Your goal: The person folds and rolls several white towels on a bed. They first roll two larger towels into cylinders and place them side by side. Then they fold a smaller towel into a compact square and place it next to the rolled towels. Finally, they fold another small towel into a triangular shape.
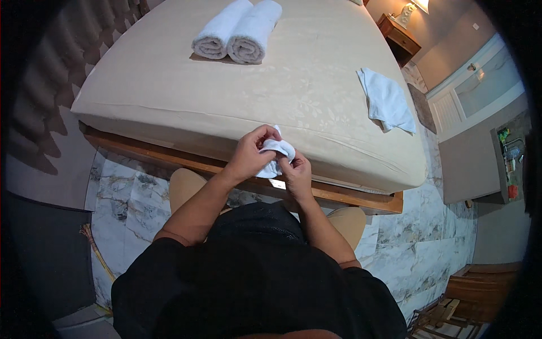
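Note:
Both my hands grip one small white cloth (278, 148) in front of the bed's near edge. My left hand (252, 152) pinches it from the left, fingers curled round its upper part. On the other side my right hand (297, 174) has its thumb and fingers closed on the fabric. The cloth looks bunched or rolled at the top, and a loose end hangs below between the hands. Farther up the bed, two rolled white towels (248, 48) lie side by side. A flat, folded white cloth (387, 100) rests near the bed's right edge.
The bed (169, 96) has a cream fitted sheet and a wooden frame (361, 198) close to my knees. A nightstand (400, 38) with a lit lamp (405, 15) stands at the far right. Grey curtains (68, 56) hang left; wooden furniture (480, 294) sits lower right.

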The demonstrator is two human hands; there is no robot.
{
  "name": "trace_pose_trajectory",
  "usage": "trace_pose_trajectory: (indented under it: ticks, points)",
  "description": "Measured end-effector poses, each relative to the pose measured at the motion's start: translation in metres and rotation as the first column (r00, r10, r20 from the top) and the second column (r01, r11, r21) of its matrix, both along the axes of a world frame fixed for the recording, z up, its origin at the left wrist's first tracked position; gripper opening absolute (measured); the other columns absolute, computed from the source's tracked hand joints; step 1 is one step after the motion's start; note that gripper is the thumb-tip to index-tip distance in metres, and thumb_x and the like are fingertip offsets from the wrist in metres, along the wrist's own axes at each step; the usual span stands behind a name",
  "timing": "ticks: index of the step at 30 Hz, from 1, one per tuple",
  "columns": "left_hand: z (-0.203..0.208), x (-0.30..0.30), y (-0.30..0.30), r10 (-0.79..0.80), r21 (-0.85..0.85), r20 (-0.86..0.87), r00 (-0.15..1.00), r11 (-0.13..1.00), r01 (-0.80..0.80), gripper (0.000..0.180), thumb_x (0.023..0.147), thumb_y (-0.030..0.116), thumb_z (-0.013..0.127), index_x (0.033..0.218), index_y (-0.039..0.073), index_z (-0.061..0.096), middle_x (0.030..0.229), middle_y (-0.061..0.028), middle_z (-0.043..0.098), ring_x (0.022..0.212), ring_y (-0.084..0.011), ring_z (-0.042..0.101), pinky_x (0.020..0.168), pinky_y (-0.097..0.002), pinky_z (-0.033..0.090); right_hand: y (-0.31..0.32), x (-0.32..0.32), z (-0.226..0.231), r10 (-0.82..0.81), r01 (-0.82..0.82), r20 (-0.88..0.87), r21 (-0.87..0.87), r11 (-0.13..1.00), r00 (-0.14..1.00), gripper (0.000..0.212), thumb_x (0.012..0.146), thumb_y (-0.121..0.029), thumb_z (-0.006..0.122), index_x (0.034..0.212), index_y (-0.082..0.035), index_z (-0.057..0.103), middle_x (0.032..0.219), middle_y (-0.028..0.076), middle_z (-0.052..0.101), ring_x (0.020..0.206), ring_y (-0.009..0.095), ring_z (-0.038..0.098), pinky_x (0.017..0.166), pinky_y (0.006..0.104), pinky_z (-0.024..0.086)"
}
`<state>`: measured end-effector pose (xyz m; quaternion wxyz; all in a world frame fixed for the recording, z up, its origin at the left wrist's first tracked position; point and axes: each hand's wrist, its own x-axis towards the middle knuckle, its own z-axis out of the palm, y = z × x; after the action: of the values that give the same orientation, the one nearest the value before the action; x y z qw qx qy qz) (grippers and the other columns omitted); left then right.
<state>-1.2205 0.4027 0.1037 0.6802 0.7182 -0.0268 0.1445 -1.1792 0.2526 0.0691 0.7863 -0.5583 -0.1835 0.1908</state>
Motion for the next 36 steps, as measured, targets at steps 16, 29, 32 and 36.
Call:
trace_pose_trajectory:
  ticks: [16,29,32,36]
  points:
    - [-0.006,-0.004,-0.023,0.248,0.031,0.024,0.968,0.968,-0.249,0.028,0.080,-0.008,0.061,0.100,0.004,0.046,0.094,-0.0028,0.052,0.087,-0.0080,0.058,0.076,-0.0235,0.049,0.005,-0.004,-0.003,0.050,0.042,-0.307,0.287,0.957,0.950,0.028,0.085,0.001,0.057,0.113,0.000,0.058,0.103,0.006,0.063,0.088,0.012,0.061,0.078,0.0263,0.049]
    - [-0.007,0.005,-0.025,0.231,-0.072,0.125,0.965,0.972,-0.224,0.032,0.080,-0.007,0.059,0.107,0.000,0.044,0.096,-0.0091,0.054,0.089,-0.0105,0.056,0.072,-0.0247,0.052,-0.006,0.003,0.000,0.188,-0.084,-0.315,0.317,0.945,0.930,0.037,0.080,0.001,0.058,0.117,-0.004,0.055,0.098,0.003,0.062,0.086,0.010,0.059,0.078,0.0262,0.048]
    - [-0.014,0.005,-0.021,0.246,-0.036,0.099,0.964,0.969,-0.243,0.031,0.081,-0.007,0.058,0.107,0.001,0.044,0.095,-0.0088,0.053,0.089,-0.0104,0.055,0.072,-0.0247,0.052,-0.009,0.004,-0.004,0.222,-0.116,-0.364,0.290,0.950,0.905,0.037,0.080,-0.001,0.061,0.117,-0.003,0.056,0.099,0.003,0.063,0.087,0.011,0.060,0.078,0.0265,0.048]
    - [-0.021,0.005,-0.018,0.224,-0.054,0.078,0.971,0.974,-0.220,0.031,0.081,-0.006,0.059,0.107,0.001,0.045,0.094,-0.0081,0.054,0.088,-0.0100,0.055,0.070,-0.0245,0.051,-0.012,0.011,-0.008,0.301,-0.189,-0.400,0.296,0.936,0.866,0.036,0.081,-0.002,0.062,0.117,-0.002,0.058,0.099,0.004,0.064,0.086,0.012,0.061,0.078,0.0270,0.049]
